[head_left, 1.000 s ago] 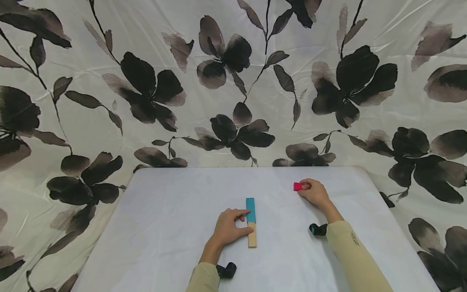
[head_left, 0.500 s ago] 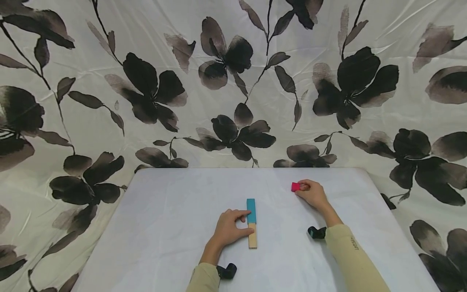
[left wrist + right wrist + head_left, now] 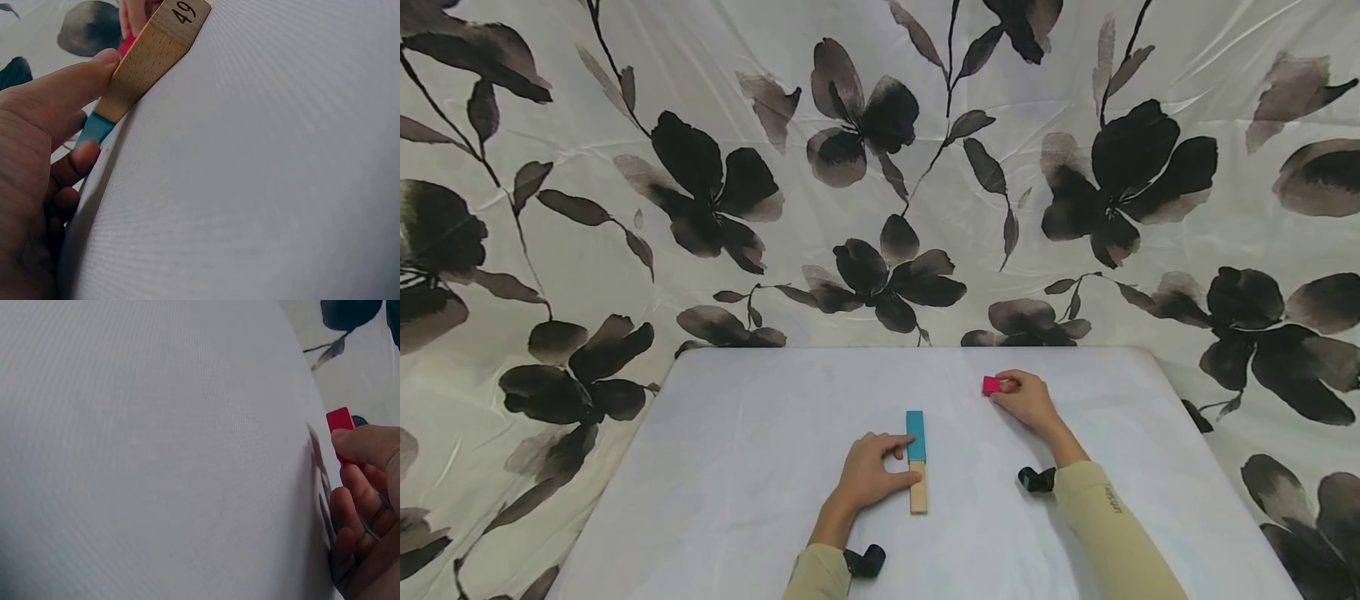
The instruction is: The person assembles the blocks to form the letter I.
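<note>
A blue block and a plain wooden block lie end to end in a line on the white table. My left hand is on their left side, the index fingertip on the blue block and the thumb tip on the wooden one. Dark digits mark the end of the wooden block in the left wrist view. Farther back and to the right, my right hand pinches a small red block between thumb and fingers. In the right wrist view the thumb covers part of the red block.
The white-covered table ends at a back edge just behind the red block. A floral cloth hangs beyond it. Black wrist devices sit by both sleeves, one at the left and one at the right.
My right hand has moved to the left with the red block, nearer to the blue block. My left hand and the two lined-up blocks have stayed in place.
</note>
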The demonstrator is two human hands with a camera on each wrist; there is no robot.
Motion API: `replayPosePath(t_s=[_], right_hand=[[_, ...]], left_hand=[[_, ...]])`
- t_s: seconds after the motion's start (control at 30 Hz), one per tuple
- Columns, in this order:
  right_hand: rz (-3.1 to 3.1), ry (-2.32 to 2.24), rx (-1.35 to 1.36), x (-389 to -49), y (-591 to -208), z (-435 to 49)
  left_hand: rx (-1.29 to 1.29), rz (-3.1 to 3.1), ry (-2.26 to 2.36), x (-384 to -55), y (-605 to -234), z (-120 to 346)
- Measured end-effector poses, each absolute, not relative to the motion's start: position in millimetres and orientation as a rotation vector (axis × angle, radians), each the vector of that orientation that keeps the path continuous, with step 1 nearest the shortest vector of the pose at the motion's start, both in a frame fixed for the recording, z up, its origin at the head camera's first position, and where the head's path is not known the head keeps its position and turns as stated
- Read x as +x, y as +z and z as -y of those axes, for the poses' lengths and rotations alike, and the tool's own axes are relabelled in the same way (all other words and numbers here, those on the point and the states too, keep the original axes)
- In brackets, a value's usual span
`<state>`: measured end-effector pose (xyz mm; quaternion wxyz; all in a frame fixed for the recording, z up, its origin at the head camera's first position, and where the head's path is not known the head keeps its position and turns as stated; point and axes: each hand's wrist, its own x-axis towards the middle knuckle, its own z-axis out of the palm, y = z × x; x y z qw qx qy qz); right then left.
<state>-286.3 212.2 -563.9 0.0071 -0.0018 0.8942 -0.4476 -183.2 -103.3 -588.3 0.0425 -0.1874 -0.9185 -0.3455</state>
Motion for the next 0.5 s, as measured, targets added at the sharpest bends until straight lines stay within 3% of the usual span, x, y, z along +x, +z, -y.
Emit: replayPosePath(t_s=[0.5], right_hand=[[-2.784, -1.429, -0.033, -286.1, -564.2, -190.5]], left_hand=[[-0.59, 2.803, -1.071, -184.1, -584.8, 103.8]])
